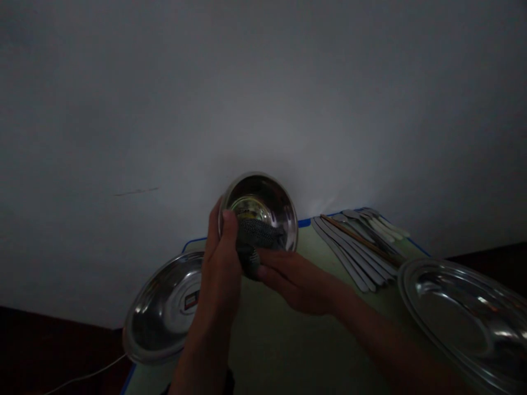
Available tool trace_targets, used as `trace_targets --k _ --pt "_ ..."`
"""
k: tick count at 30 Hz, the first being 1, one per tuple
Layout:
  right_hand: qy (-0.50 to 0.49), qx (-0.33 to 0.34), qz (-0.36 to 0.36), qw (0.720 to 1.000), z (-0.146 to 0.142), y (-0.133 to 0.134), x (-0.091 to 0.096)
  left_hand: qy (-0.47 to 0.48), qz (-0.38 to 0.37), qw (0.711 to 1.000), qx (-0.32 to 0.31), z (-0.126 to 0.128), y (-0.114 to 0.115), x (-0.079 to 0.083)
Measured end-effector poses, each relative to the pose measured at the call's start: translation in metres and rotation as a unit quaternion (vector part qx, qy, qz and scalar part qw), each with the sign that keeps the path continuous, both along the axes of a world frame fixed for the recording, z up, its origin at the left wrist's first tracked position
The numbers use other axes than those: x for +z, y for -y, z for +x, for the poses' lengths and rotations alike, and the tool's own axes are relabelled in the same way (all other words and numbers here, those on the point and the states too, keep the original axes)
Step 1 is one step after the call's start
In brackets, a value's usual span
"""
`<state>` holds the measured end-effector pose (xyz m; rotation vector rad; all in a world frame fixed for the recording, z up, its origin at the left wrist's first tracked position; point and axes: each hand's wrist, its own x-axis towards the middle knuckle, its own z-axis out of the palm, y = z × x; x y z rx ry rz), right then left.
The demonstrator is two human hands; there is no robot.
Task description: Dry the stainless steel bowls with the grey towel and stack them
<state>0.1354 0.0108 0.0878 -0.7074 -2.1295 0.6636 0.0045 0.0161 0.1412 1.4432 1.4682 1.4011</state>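
Observation:
Tilted toward me above the table is a shiny metal bowl (284,203). My left hand (222,249) grips its left rim, the thumb over the edge and the fingers behind. A dark, finely patterned cloth (259,233) lies partly inside the bowl and hangs over the near rim. My right hand (288,274) holds the cloth at the bowl's lower rim, with the fingers closed on it. Part of the bowl's front edge is hidden by the cloth and fingers.
To the left stands a wide metal basin (156,323) with a label inside. An oval metal tray (448,323) is at the right. Several knives and other cutlery (349,252) lie fanned near the table's back edge. A pale wall (263,99) rises right behind the green table (272,345).

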Motion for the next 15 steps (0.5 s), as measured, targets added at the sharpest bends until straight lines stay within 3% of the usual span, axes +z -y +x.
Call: trace_targets --k 3,6,10,13,15 --pt "0.089 -0.057 0.071 0.992 0.008 -0.007 -0.005 0.055 0.019 0.998 -0.005 -0.007 -0.004 -0.002" --pt "0.167 -0.158 0.117 0.966 0.016 -0.018 -0.017 0.095 0.021 0.995 -0.033 -0.01 -0.007 -0.004" --pt "0.212 -0.27 0.133 0.93 0.022 -0.025 -0.029 -0.013 0.008 0.993 -0.116 -0.006 -0.002 -0.005" --pt "0.235 -0.275 0.097 0.927 0.023 -0.023 -0.027 -0.024 0.013 0.991 -0.128 -0.004 0.0 -0.007" --pt "0.25 -0.23 0.06 0.939 0.022 -0.018 -0.022 0.025 0.018 0.994 -0.108 -0.007 -0.003 -0.009"
